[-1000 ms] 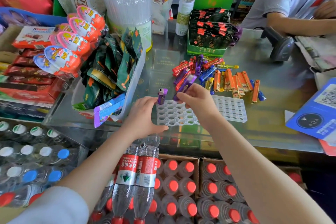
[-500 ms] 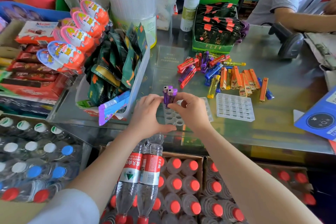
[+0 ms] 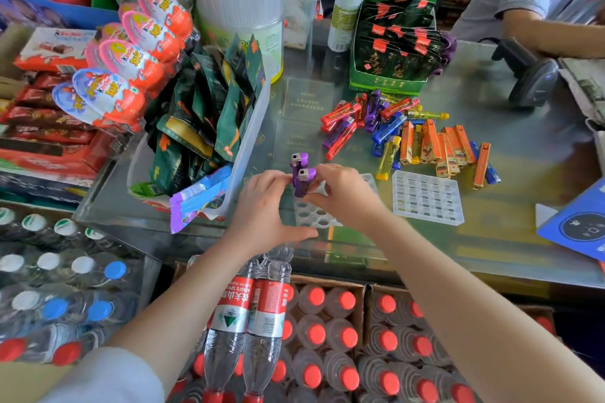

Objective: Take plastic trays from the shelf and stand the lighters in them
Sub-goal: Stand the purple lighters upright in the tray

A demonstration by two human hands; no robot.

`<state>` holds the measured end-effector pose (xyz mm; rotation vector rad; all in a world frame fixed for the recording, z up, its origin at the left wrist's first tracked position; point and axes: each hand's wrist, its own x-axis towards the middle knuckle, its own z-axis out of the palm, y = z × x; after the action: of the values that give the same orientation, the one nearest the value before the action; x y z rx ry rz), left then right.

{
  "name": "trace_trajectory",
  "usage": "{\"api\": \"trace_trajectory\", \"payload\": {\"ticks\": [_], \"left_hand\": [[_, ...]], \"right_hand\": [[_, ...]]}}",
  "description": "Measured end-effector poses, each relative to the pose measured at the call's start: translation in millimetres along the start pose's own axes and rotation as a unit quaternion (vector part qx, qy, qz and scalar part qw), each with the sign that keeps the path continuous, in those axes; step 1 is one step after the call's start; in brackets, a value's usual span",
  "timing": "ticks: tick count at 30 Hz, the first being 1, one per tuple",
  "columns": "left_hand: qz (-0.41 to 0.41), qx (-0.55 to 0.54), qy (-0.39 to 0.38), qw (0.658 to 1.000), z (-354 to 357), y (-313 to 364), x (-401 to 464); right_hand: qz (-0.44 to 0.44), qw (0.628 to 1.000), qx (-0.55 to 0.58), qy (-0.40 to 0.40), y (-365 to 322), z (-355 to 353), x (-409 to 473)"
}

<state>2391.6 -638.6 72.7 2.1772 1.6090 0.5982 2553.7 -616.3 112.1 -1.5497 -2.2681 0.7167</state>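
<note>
your right hand's fingers (image 3: pixel 322 185) pinch the nearer purple lighter (image 3: pixel 303 185), which stands upright in the round-holed tray (image 3: pixel 311 217) at the counter's (image 3: pixel 510 239) near edge. your right hand (image 3: pixel 343 196) covers much of that tray. your left hand (image 3: pixel 266 209) rests at the tray's left edge, thumb stretched along its near side, fingertips touching the lighter. a second purple lighter (image 3: pixel 298 161) stands upright just behind the first. right of your hands lies a square-holed tray (image 3: pixel 427 198). farther back, a loose pile of lighters (image 3: pixel 409 137) lies flat on the counter.
</note>
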Motion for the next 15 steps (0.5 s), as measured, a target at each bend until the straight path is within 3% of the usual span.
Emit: {"api": "trace_trajectory", "payload": {"ticks": [2, 6, 9, 12, 15], "left_hand": [[-0.005, -0.010, 0.005, 1.000, 0, -1, 0], [-0.017, -0.019, 0.013, 1.000, 1, 0, 2], [-0.013, -0.033, 0.007, 0.999, 0, 0, 2], [-0.008, -0.030, 0.001, 1.000, -1, -2, 2], [-0.011, -0.026, 0.007, 1.000, 1, -2, 3]], "right_hand": [[-0.005, 1.000, 0.014, -0.006, 8, -17, 8], [0.021, 0.995, -0.009, 0.099, 25, -28, 30], [0.029, 0.994, -0.080, 0.070, 27, -24, 41], [0.092, 0.985, -0.135, 0.059, 30, -24, 46], [0.176, 0.974, -0.118, 0.083, 33, -25, 50]]}}
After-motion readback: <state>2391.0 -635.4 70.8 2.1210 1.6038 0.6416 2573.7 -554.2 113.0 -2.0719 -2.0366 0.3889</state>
